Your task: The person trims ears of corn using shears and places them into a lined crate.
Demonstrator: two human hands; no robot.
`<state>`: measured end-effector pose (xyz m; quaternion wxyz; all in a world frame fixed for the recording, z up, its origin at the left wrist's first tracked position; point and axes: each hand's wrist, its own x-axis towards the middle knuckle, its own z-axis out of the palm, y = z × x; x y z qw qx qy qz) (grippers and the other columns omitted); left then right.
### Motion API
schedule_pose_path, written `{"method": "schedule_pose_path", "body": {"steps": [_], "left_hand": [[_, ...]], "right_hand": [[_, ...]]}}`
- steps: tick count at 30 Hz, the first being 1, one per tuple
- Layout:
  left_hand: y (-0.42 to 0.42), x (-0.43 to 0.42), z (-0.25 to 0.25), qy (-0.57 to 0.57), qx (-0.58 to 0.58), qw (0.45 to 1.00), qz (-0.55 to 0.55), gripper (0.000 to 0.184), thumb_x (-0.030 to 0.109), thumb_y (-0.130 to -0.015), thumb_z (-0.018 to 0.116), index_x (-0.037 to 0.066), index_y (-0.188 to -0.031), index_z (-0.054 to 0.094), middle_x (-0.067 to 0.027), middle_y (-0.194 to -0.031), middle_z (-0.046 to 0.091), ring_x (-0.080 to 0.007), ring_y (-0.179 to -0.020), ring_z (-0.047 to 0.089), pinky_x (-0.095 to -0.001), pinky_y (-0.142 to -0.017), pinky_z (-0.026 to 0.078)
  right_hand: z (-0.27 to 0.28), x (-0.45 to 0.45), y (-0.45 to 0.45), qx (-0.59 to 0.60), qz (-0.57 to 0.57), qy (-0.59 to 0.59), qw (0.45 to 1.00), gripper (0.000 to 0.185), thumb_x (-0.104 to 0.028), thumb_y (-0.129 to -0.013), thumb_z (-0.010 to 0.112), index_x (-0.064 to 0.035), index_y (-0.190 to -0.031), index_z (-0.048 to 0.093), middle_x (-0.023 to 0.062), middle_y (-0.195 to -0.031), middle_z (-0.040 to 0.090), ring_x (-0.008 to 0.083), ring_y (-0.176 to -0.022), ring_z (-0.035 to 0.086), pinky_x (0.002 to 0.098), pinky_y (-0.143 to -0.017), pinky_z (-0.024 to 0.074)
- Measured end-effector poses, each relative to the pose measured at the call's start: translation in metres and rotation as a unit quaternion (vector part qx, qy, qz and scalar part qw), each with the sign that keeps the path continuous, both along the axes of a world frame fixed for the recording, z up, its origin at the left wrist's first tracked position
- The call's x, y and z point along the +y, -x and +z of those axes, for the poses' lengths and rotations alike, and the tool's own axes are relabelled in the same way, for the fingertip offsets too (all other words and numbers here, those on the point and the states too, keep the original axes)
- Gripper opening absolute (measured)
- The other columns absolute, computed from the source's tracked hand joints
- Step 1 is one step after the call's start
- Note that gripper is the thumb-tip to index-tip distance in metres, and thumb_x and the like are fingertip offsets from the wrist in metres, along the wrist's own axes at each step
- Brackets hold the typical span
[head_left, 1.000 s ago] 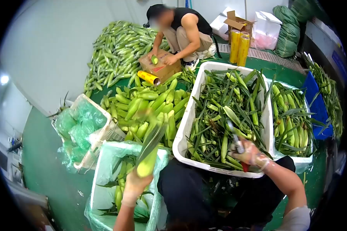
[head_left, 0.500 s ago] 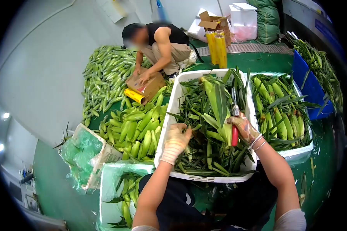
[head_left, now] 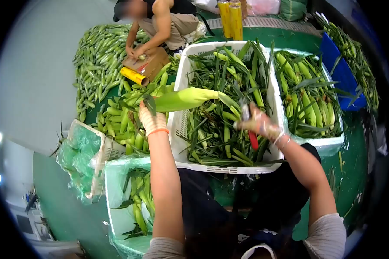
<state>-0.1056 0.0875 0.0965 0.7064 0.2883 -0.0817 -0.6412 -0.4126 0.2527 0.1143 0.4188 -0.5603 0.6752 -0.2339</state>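
My left hand [head_left: 151,117], in a light glove, is closed around one end of a green ear of corn [head_left: 183,99]. The ear lies level over the left side of the white basket [head_left: 224,168], its pale narrow end pointing right. Blurred by motion, my right hand [head_left: 264,123] grips pruning shears [head_left: 253,140] with a red handle, above the basket's right part. Their blades are smeared, near loose leaf pieces by the ear's narrow end. Cut husk leaves and stalk bits [head_left: 216,134] fill the basket.
Husked-looking green ears [head_left: 112,116] lie heaped left; behind them is a pile of wrapped corn [head_left: 99,56]. Foam boxes of corn stand right [head_left: 309,99] and front left [head_left: 116,185]. A crouching person [head_left: 164,26] works at a cardboard box [head_left: 149,62]. Yellow rolls [head_left: 231,19] stand behind.
My left hand has moved left and now holds the ear level, where before it was apart from the upright ear. The view has tipped downward. The right hand with the shears has shifted slightly.
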Motion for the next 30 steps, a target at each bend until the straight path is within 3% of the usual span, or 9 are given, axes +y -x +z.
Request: {"method": "schedule_pose_path", "body": {"steps": [3, 8, 15, 17, 19, 23, 25, 28, 30], "left_hand": [[-0.005, -0.009, -0.008, 0.004, -0.069, 0.997, 0.046, 0.024, 0.027, -0.094, 0.041, 0.005, -0.089, 0.051, -0.0069, -0.086, 0.053, -0.0234, -0.080, 0.051, -0.0426, -0.078, 0.046], [0.011, 0.001, -0.013, -0.051, -0.079, 0.994, 0.049, 0.031, 0.024, -0.097, 0.036, 0.006, -0.117, 0.051, -0.0081, -0.115, 0.056, -0.0239, -0.104, 0.053, -0.0412, -0.094, 0.043], [0.016, 0.011, -0.003, -0.025, -0.093, 0.995, -0.002, 0.033, 0.026, -0.095, 0.040, 0.006, -0.116, 0.056, -0.0096, -0.122, 0.057, -0.0239, -0.111, 0.053, -0.0330, -0.094, 0.043], [-0.002, 0.001, -0.009, -0.014, -0.103, 0.994, -0.026, 0.034, 0.028, -0.093, 0.043, 0.006, -0.115, 0.057, -0.0110, -0.123, 0.058, -0.0239, -0.111, 0.054, -0.0295, -0.093, 0.043], [-0.007, -0.013, -0.020, -0.012, -0.207, 0.977, -0.044, 0.035, 0.029, -0.094, 0.041, 0.004, -0.113, 0.057, -0.0113, -0.119, 0.060, -0.0246, -0.108, 0.056, -0.0331, -0.092, 0.044], [0.053, 0.002, -0.018, -0.085, -0.074, 0.982, -0.149, 0.033, 0.033, -0.095, 0.046, 0.008, -0.113, 0.057, -0.0091, -0.107, 0.063, -0.0240, -0.100, 0.057, -0.0379, -0.089, 0.044], [0.070, 0.039, -0.002, 0.117, -0.091, 0.975, -0.168, 0.040, 0.032, -0.088, 0.060, 0.006, -0.119, 0.055, -0.0100, -0.106, 0.062, -0.0263, -0.098, 0.056, -0.0392, -0.093, 0.043], [0.068, 0.053, 0.007, 0.082, -0.162, 0.944, -0.276, 0.044, 0.027, -0.084, 0.066, 0.002, -0.119, 0.054, -0.0112, -0.109, 0.060, -0.0251, -0.103, 0.055, -0.0380, -0.096, 0.042], [0.074, 0.069, 0.004, 0.049, -0.206, 0.923, -0.323, 0.042, 0.020, -0.082, 0.067, 0.000, -0.116, 0.055, -0.0109, -0.111, 0.060, -0.0231, -0.103, 0.055, -0.0351, -0.095, 0.042]], "right_hand": [[-0.039, 0.012, -0.040, 0.041, 0.039, 0.050, 0.997, 0.108, -0.049, -0.065, 0.074, 0.0168, -0.132, 0.020, 0.0265, -0.109, 0.057, 0.0361, -0.100, 0.057, 0.0363, -0.092, 0.0441], [-0.032, -0.006, -0.077, 0.101, -0.004, 0.086, 0.991, 0.117, -0.055, -0.065, 0.072, 0.0210, -0.131, 0.014, 0.0366, -0.125, 0.043, 0.0426, -0.115, 0.047, 0.0353, -0.100, 0.0404], [-0.036, 0.002, -0.044, -0.045, -0.025, 0.003, 0.999, 0.039, -0.028, -0.073, 0.070, 0.0017, -0.091, 0.053, 0.0131, -0.076, 0.060, 0.0225, -0.065, 0.058, 0.0344, -0.063, 0.0491], [-0.056, 0.002, -0.032, -0.311, -0.075, -0.076, 0.944, 0.024, -0.018, -0.078, 0.069, -0.0040, -0.080, 0.049, 0.0031, -0.070, 0.056, 0.0114, -0.064, 0.053, 0.0304, -0.058, 0.0466], [-0.014, 0.011, -0.038, -0.237, -0.047, 0.047, 0.969, 0.030, -0.020, -0.077, 0.072, -0.0030, -0.084, 0.049, 0.0024, -0.072, 0.055, 0.0120, -0.069, 0.052, 0.0292, -0.065, 0.0470], [-0.057, -0.013, -0.045, -0.087, 0.023, 0.081, 0.993, 0.065, -0.036, -0.071, 0.077, 0.0033, -0.114, 0.049, 0.0132, -0.095, 0.061, 0.0206, -0.085, 0.058, 0.0308, -0.078, 0.0472], [-0.039, -0.002, -0.052, -0.239, 0.003, 0.132, 0.962, 0.055, -0.028, -0.074, 0.075, 0.0047, -0.111, 0.051, 0.0119, -0.096, 0.062, 0.0194, -0.084, 0.059, 0.0294, -0.078, 0.0485], [-0.027, 0.005, -0.055, -0.539, -0.101, -0.075, 0.833, 0.044, -0.016, -0.078, 0.071, 0.0024, -0.114, 0.053, 0.0095, -0.097, 0.062, 0.0133, -0.084, 0.059, 0.0240, -0.077, 0.0496], [-0.021, 0.006, -0.057, -0.498, -0.042, -0.070, 0.863, 0.045, -0.019, -0.080, 0.070, -0.0002, -0.116, 0.052, 0.0054, -0.095, 0.061, 0.0114, -0.083, 0.057, 0.0240, -0.077, 0.0474]]}}
